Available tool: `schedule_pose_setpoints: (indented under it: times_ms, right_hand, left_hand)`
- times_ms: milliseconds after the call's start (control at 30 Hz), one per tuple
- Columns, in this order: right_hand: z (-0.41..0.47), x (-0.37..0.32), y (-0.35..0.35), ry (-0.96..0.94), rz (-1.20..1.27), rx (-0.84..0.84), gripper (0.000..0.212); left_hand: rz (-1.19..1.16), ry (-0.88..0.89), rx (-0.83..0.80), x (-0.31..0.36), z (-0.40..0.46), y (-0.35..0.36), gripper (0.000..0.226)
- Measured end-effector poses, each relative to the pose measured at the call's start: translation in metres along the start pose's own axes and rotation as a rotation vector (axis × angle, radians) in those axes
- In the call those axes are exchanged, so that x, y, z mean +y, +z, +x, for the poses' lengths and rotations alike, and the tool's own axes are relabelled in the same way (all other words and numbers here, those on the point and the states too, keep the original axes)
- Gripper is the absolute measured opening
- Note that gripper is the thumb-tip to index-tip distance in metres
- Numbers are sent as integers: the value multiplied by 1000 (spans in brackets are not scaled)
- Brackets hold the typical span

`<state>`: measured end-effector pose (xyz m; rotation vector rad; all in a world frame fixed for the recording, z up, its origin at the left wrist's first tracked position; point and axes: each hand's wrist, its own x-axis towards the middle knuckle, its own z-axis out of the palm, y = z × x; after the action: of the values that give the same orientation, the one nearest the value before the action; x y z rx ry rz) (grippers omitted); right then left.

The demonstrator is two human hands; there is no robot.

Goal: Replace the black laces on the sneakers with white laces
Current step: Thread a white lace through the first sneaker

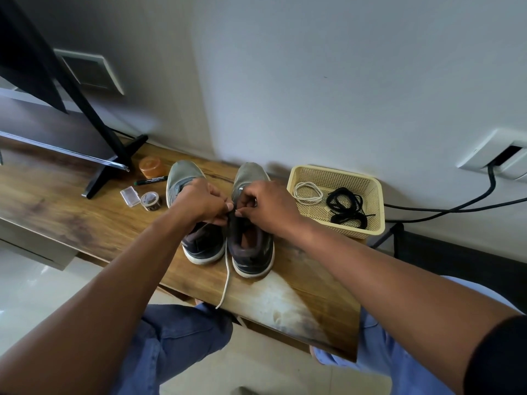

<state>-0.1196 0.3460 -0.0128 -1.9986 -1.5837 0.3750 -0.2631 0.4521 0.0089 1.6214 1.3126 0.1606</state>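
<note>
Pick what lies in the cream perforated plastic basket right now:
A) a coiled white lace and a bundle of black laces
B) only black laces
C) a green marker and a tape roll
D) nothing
A: the cream perforated plastic basket holds a coiled white lace beside a bundle of black laces.

Head-worn view, forward and down

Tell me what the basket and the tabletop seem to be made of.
The basket looks like cream moulded plastic: thin perforated walls, a smooth rolled rim and a dull sheen. The tabletop looks like wood or a wood-print laminate: brown grain with dark streaks, a flat smooth face and a pale glare patch near the front edge. Which of the two it is cannot be told.
</note>
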Motion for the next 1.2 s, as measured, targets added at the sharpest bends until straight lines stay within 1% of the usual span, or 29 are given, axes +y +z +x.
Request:
schedule_pose_setpoints:
  times_ms: [133, 233, 400, 633, 733, 867, 933, 1033, 1133, 1200]
  right_hand:
    - [1, 0, 2, -1, 1, -3, 18]
    - [2, -2, 3, 8, 15, -15, 17]
    - [1, -1, 3, 34, 3, -9, 19]
    - [-2, -5, 9, 42, 19, 27, 16]
    - [-3, -7, 10, 24, 11, 44, 20]
    - [-1, -7, 10, 30, 47, 49, 18]
    - [-1, -5, 10, 28, 63, 76, 21]
    - [-2, -1, 9, 4, 108, 111, 37]
    - [0, -1, 9, -23, 68, 95, 32]
    - [2, 0, 8, -4, 82, 81, 27]
  left_hand:
    - [21, 11, 8, -2, 1, 1, 10]
    - [79, 31, 22, -6, 5, 1, 15]
    - [146, 62, 3, -6, 5, 1, 22]
    - [172, 75, 26, -2, -3, 0, 20]
    - [172, 75, 36, -1, -5, 0, 20]
    - [190, 111, 45, -1, -5, -2, 20]
    - [204, 138, 37, -2, -5, -2, 23]
    - [214, 171, 3, -2, -5, -2, 26]
    - [169, 172, -20, -3, -3, -5, 24]
    - [149, 181, -37, -5, -3, -5, 33]
